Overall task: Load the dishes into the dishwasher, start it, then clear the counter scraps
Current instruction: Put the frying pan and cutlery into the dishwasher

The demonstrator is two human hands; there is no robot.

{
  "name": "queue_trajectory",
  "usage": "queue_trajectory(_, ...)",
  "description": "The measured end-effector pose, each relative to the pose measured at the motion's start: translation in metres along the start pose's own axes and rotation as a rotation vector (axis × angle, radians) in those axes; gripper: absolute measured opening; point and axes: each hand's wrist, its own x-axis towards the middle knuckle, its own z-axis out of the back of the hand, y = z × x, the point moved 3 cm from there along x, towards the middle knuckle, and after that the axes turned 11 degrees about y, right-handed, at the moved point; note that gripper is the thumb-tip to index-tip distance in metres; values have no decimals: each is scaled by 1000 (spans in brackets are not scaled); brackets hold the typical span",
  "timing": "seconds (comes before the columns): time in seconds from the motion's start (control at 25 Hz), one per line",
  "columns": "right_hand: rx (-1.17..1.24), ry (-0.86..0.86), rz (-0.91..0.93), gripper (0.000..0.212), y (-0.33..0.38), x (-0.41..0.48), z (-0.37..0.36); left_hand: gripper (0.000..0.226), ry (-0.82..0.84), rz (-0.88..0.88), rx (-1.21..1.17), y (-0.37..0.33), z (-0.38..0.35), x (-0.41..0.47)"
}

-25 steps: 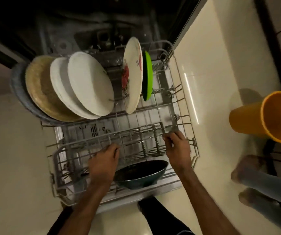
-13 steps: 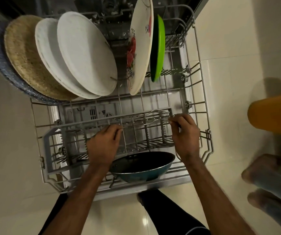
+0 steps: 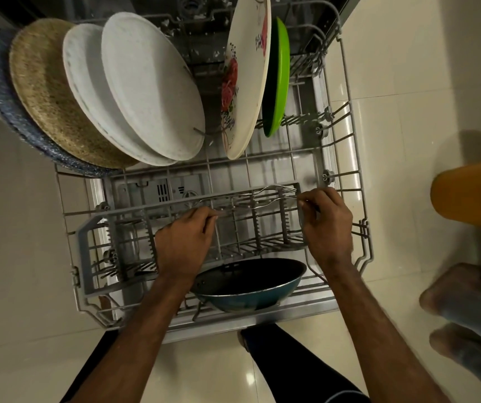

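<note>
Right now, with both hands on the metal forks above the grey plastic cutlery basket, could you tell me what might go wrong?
The two metal forks lie crosswise over the grey plastic cutlery basket, so they could slip from the left hand and drop onto the dark teal-sided pan. Their tines sit by the right hand, which pinches one; a prick seems possible.

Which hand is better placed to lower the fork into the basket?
Probably the left hand: it pinches the fork handle over open basket cells; the right hand only pinches the tines at the basket end.
</note>
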Motion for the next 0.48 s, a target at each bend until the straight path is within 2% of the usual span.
queue_trajectory(0.2, -4, 10, -50, 11, 4, -4, -2, 22, 59, 28, 95, 0, -2, 5)
queue_trajectory(0.48, -47, 7, -35, 11, 6, -3, -1, 19, 71, -71, 156, -2, -1, 9)
